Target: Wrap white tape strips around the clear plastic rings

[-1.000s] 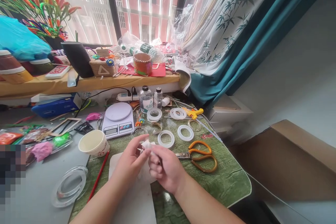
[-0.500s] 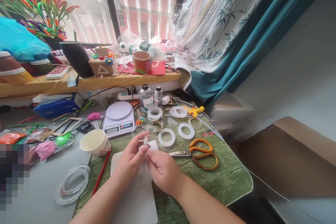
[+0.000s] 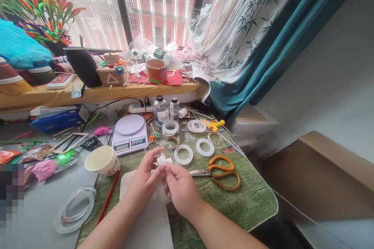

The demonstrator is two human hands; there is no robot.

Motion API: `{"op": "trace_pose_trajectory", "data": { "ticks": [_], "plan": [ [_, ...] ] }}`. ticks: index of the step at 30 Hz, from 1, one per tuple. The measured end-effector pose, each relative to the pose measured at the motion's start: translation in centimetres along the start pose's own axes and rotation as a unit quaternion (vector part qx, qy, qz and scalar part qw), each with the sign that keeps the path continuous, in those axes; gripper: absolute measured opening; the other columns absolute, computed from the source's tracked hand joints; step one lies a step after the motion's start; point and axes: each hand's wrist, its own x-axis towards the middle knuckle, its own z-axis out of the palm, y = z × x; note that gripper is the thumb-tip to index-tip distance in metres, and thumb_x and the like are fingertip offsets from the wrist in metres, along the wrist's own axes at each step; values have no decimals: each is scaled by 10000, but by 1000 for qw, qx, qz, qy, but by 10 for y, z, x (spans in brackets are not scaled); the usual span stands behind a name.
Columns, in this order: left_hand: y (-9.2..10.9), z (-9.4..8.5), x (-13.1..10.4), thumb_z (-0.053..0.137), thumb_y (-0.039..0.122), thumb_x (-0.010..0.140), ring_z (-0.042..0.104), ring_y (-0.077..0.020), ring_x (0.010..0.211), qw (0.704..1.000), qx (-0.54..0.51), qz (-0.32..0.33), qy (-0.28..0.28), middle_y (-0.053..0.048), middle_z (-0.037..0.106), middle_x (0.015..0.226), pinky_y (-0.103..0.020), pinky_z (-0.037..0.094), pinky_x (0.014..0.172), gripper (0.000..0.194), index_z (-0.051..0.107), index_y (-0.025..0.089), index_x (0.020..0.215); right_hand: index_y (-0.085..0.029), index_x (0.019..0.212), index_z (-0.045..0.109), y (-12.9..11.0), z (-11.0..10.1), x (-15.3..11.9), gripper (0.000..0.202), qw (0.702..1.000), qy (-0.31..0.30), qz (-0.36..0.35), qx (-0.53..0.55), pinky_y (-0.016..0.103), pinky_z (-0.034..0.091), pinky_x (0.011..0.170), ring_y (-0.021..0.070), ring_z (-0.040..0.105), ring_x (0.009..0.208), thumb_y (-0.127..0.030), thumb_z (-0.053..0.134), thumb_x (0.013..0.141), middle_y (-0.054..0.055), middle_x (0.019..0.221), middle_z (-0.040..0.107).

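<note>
My left hand (image 3: pixel 148 171) has its thumb and fingers curled round a small clear ring, mostly covered now by a whitish, crumpled, tissue-like piece (image 3: pixel 161 159). My right hand (image 3: pixel 182 184) meets it from the right, its fingers pinching that whitish piece. Both hands are above a white sheet (image 3: pixel 149 223). Just beyond them lie white ring moulds (image 3: pixel 184 155) and another white ring mould (image 3: pixel 205 147). Large scissors (image 3: pixel 223 173) with orange handles rest beside my right hand, blades toward it.
A white kitchen scale (image 3: pixel 130 134) stands behind my hands, near clear bottles (image 3: pixel 161 112) and a yellow glue gun (image 3: pixel 214 125). On the left are stacked paper cups (image 3: pixel 101 159), a red stick (image 3: pixel 108 198) and large clear rings (image 3: pixel 60 221). A cardboard box (image 3: pixel 336 179) sits at right.
The whitish piece has come up over the clear ring between my fingers, where the ring's edge showed before. My right fingers have shifted slightly upward. The view has moved slightly.
</note>
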Motion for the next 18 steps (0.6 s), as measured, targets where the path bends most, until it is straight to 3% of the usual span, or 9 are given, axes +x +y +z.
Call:
{"op": "trace_pose_trajectory", "data": {
  "ticks": [3,5,7,11,15,18],
  "plan": [
    [3,1,0,573,553,909,653,-259,872,999,-9,-27,16,-54,681,948,-377,521,815,498,601,234,1290,-195,839,650,-1,1,0,296,987,-33,-94,-130,281,405,618,162,494,651,-336,459,1017,8,693,536],
    [5,2,1,542,572,926,648,-242,794,999,-13,-37,25,-18,639,858,-359,524,757,486,582,237,1275,-195,859,656,-1,3,0,339,986,-13,-75,-147,273,417,600,162,502,625,-304,391,1042,10,678,546],
    [6,2,2,549,589,923,657,-237,810,998,-30,-33,37,-14,629,901,-350,530,752,468,566,251,1245,-188,961,676,0,5,0,346,982,10,-75,-173,281,466,622,176,543,635,-264,350,1048,27,702,586],
    [6,2,3,526,638,926,685,-223,825,992,-82,-70,66,-21,620,1054,-335,550,727,437,536,280,1177,-130,1214,659,2,8,2,357,931,-24,-175,-321,365,555,765,258,659,801,-140,424,946,133,900,708],
    [14,3,-1,482,658,939,671,-209,770,989,-83,-82,87,-8,654,1011,-328,555,726,420,549,290,1131,-149,1402,544,-1,13,3,480,930,1,-198,-309,378,576,868,265,689,961,-101,375,956,157,1089,727],
    [20,4,-4,446,652,959,695,-214,808,983,-139,-86,83,-10,666,1032,-325,555,712,412,544,292,1134,-97,1453,491,2,13,2,536,904,-37,-225,-362,418,590,841,291,685,937,-101,406,924,189,1077,724]
  ]
}}
